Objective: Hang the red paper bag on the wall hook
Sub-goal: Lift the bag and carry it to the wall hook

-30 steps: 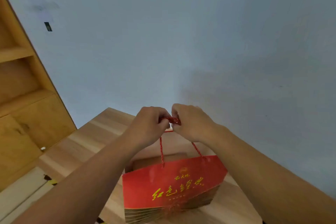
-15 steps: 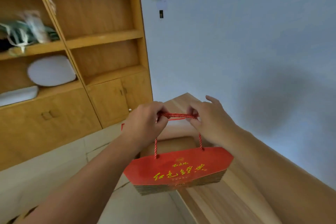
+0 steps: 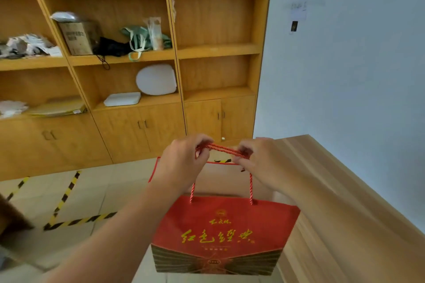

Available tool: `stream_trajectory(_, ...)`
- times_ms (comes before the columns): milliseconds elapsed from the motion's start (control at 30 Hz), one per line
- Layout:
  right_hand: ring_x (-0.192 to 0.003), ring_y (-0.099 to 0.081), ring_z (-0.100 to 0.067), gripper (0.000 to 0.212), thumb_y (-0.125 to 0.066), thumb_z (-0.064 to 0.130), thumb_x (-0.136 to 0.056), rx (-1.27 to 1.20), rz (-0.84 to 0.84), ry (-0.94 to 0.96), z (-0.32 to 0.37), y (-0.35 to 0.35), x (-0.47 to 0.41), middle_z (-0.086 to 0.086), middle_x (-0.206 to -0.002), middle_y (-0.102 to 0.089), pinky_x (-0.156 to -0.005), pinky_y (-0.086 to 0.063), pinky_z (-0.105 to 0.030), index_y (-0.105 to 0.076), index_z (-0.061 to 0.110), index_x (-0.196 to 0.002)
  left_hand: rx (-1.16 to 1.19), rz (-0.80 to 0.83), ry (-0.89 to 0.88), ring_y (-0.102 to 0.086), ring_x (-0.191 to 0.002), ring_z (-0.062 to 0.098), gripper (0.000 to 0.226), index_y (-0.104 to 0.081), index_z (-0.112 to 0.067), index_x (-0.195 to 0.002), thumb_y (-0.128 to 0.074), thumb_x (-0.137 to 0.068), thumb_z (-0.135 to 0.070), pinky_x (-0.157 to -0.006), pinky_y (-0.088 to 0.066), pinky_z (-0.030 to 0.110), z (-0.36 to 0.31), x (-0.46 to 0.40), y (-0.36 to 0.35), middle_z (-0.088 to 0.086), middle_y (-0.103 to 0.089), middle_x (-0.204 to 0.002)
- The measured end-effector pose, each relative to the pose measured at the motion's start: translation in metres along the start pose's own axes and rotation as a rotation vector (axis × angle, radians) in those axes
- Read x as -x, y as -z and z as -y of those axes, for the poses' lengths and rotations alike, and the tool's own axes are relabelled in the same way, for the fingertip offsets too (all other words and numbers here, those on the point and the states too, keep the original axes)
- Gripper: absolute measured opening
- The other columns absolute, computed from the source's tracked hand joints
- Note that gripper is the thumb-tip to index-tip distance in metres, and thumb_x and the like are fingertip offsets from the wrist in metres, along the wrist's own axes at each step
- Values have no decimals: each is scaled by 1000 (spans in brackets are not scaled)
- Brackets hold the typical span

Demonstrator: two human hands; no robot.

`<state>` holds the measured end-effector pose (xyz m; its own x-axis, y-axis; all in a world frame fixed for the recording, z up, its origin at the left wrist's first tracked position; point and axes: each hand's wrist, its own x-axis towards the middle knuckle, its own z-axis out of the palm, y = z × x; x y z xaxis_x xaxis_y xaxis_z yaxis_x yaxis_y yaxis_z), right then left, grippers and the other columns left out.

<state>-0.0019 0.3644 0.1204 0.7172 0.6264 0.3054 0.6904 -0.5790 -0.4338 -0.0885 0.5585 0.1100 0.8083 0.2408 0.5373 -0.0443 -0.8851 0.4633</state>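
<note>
The red paper bag (image 3: 220,234) with gold lettering hangs in the air in front of me, off the table. Its red rope handles (image 3: 224,150) are stretched level between my two hands. My left hand (image 3: 184,163) pinches the left end of the ropes and my right hand (image 3: 259,163) pinches the right end. A small dark wall hook (image 3: 294,26) sits high on the pale blue wall at the upper right, under a taped paper note, well above and to the right of the bag.
A wooden table (image 3: 340,202) runs along the wall on the right. A tall wooden shelf unit (image 3: 179,53) with boxes, bags and white lids fills the left and centre. Yellow-black tape (image 3: 69,190) marks the tiled floor.
My view has swung left and the bag has been lifted off the table into the air. My hands have pulled apart, stretching the handles level between them.
</note>
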Motion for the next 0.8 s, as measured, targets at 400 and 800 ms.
stream_trajectory(400, -83, -68, -7, 3, -74, 29, -90, -334, 93, 38, 12, -39, -81, 10, -85, -73, -80, -60, -40, -73, 27, -91, 13, -43, 117, -71, -84, 11, 19, -73, -28, -103, -67, -91, -15, -73, -61, 43, 70, -38, 3, -12, -76, -89)
stream_trajectory(800, -76, -68, -3, 11, -79, 41, -83, -228, 156, -24, -25, -118, -252, 13, -79, -75, -67, -54, -24, -77, 30, -87, 147, 99, 140, -70, -83, 1, 17, -74, -32, -98, -73, -91, -17, -76, -62, 35, 230, -151, -56, -19, -74, -87)
